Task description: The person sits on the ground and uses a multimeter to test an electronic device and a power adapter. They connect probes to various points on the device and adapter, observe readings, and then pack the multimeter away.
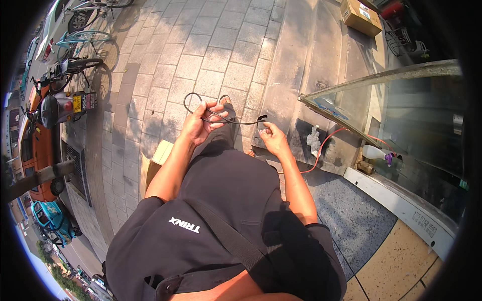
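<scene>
A thin black cable (236, 121) hangs between my two hands, in front of my body. My left hand (199, 127) is closed round it, palm turned up, with one loop of the cable standing out above the thumb. From there the cable runs almost straight to my right hand (274, 139). That hand is closed, thumb and forefinger pinching at the cable's end beside a small dark piece (262, 119) whose kind I cannot make out.
Stone steps (288, 65) rise on the right, beside a glass door (381, 95). A cardboard box (361, 17) sits at the upper right, another box (161, 152) near my left forearm. A red hose (321, 145) crosses the steps by a bottle (374, 152). Parked scooters (63, 108) line the left.
</scene>
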A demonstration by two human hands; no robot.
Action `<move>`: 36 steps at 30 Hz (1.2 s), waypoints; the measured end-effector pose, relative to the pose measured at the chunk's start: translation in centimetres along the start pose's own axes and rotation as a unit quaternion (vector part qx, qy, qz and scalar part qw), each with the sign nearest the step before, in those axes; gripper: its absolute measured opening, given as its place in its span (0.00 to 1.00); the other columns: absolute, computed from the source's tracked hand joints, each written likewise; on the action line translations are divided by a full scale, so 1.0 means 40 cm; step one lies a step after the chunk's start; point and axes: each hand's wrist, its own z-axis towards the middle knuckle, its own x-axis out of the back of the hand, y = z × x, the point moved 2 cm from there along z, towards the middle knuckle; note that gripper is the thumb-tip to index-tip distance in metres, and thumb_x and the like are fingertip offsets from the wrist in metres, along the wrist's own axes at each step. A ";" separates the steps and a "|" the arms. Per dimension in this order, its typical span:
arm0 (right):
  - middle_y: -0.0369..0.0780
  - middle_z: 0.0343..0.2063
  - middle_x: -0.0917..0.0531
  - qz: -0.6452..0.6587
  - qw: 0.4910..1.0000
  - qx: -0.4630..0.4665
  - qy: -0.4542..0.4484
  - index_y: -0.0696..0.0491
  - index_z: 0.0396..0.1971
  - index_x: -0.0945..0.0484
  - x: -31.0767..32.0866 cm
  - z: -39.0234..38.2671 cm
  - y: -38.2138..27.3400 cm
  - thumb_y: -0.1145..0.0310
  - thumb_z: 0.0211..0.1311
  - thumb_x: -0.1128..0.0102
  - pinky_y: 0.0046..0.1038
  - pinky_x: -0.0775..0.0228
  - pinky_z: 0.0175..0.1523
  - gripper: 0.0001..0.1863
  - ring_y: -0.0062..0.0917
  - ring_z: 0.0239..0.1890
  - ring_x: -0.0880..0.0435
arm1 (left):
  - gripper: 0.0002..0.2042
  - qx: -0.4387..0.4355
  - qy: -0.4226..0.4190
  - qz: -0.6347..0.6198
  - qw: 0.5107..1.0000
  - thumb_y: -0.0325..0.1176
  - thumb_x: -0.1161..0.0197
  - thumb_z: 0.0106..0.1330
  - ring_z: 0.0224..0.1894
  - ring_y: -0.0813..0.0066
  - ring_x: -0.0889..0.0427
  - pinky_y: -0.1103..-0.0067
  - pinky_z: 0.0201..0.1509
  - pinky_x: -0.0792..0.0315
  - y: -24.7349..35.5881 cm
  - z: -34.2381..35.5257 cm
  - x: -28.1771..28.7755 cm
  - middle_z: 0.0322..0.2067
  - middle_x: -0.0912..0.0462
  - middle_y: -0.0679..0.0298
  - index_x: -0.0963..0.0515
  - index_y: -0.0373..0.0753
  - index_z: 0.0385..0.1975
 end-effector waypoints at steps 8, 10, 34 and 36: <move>0.45 0.45 0.14 0.017 0.999 0.050 0.003 0.55 0.46 0.15 0.058 0.423 -0.244 0.63 0.71 0.35 0.34 0.24 0.58 0.12 0.33 0.51 0.15 | 0.19 0.114 -0.063 -0.120 0.984 0.48 0.46 0.81 0.56 0.47 0.13 0.52 0.48 0.13 0.163 0.420 -0.095 0.52 0.12 0.55 0.22 0.38 0.55; 0.40 0.33 0.13 0.106 0.994 -0.001 0.009 0.57 0.43 0.15 0.078 0.502 -0.300 0.60 0.77 0.42 0.30 0.23 0.50 0.14 0.25 0.41 0.15 | 0.19 0.124 -0.077 -0.076 0.986 0.48 0.44 0.80 0.54 0.50 0.12 0.56 0.48 0.12 0.244 0.501 -0.160 0.50 0.12 0.57 0.21 0.38 0.53; 0.36 0.32 0.14 0.293 0.917 -0.172 0.210 0.60 0.45 0.15 1.078 1.054 -0.303 0.66 0.71 0.39 0.24 0.23 0.37 0.13 0.19 0.29 0.17 | 0.28 0.008 0.235 0.161 0.959 0.51 0.34 0.74 0.48 0.56 0.17 0.60 0.55 0.18 0.820 1.453 -0.727 0.68 0.31 0.56 0.34 0.49 0.68; 0.36 0.32 0.14 0.342 0.886 -0.208 0.233 0.60 0.47 0.16 1.199 1.028 -0.313 0.64 0.73 0.40 0.22 0.24 0.35 0.14 0.18 0.29 0.17 | 0.35 -0.045 0.277 0.165 0.945 0.48 0.34 0.74 0.60 0.52 0.22 0.56 0.59 0.20 0.925 1.461 -0.672 0.76 0.41 0.59 0.43 0.49 0.76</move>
